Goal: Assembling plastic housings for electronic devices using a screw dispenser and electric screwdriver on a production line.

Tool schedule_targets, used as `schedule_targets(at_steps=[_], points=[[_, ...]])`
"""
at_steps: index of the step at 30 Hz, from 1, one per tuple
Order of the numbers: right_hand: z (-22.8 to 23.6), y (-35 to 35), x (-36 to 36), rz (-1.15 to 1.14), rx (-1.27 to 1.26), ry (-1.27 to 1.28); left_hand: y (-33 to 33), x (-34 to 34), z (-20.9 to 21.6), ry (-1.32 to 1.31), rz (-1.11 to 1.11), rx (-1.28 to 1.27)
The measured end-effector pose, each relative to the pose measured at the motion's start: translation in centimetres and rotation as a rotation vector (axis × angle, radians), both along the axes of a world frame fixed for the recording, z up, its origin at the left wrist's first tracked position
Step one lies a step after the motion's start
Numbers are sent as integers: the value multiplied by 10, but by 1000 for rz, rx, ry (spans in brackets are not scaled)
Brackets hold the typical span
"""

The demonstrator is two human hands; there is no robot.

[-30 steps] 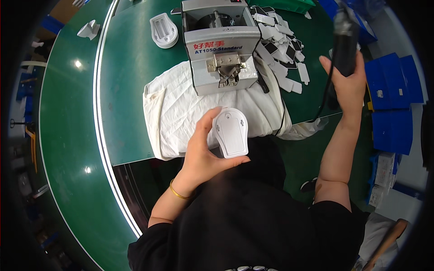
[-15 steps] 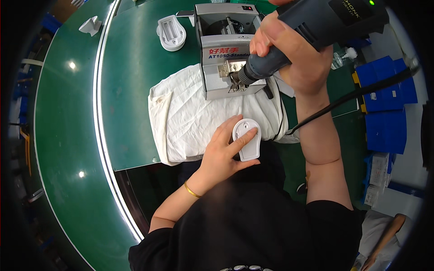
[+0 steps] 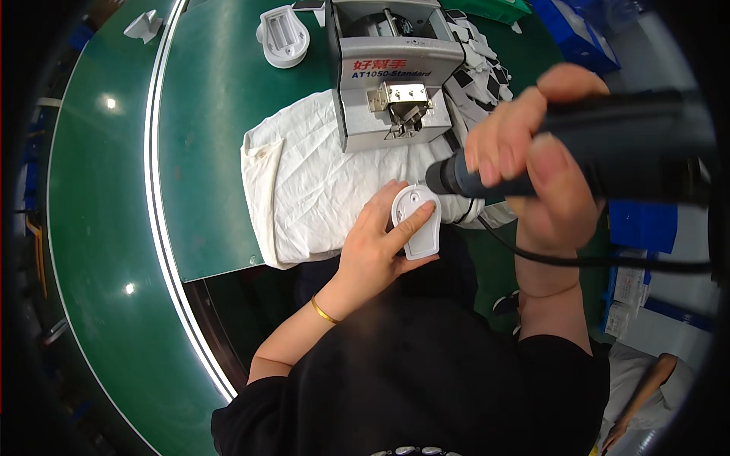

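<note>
My left hand (image 3: pixel 372 243), with a gold bangle at the wrist, grips a white plastic housing (image 3: pixel 422 239) that is rounded at one end and narrower at the other. The thumb lies across its face, which has small screw holes. A black electric screwdriver (image 3: pixel 639 140) is held in my right hand (image 3: pixel 559 175), fingers wrapped round its body. Its nose points left, close to the rounded end of the housing; whether the bit touches cannot be made out. Beyond both hands stands a grey screw feeder (image 3: pixel 395 57) with a metal outlet (image 3: pixel 407 99) at its front.
White cloth (image 3: pixel 304 190) covers the near table edge. Another white housing (image 3: pixel 283 38) lies left of the feeder, and small white and black pieces (image 3: pixel 483 64) are heaped right of it. The screwdriver's cable (image 3: pixel 578 262) loops at right. Blue bins (image 3: pixel 642 226) stand there; another person's arm (image 3: pixel 639 403) shows lower right.
My right hand has brought the screwdriver from the feeder's outlet down and right, over to the housing. My left hand keeps its hold with little movement. The view has shifted slightly.
</note>
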State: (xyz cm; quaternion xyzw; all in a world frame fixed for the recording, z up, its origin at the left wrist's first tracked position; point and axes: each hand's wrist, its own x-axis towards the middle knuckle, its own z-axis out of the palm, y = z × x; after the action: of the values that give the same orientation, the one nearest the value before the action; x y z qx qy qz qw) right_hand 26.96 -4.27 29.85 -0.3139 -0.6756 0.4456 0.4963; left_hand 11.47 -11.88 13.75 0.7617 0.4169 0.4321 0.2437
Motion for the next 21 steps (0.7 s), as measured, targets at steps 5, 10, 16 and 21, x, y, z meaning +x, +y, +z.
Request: schedule_targets(at_steps=[5, 10, 16, 21], points=[[-3, -18, 8, 4, 40, -147, -1, 0, -3, -22, 11, 1], [-9, -19, 5, 19, 44, -41, -2, 1, -2, -33, 11, -7], [-12, -20, 1, 17, 51, -51, -2, 0, -1, -29, 23, -16], [-13, -16, 3, 83, 95, -95, -1, 2, 0, -36, 32, 3]])
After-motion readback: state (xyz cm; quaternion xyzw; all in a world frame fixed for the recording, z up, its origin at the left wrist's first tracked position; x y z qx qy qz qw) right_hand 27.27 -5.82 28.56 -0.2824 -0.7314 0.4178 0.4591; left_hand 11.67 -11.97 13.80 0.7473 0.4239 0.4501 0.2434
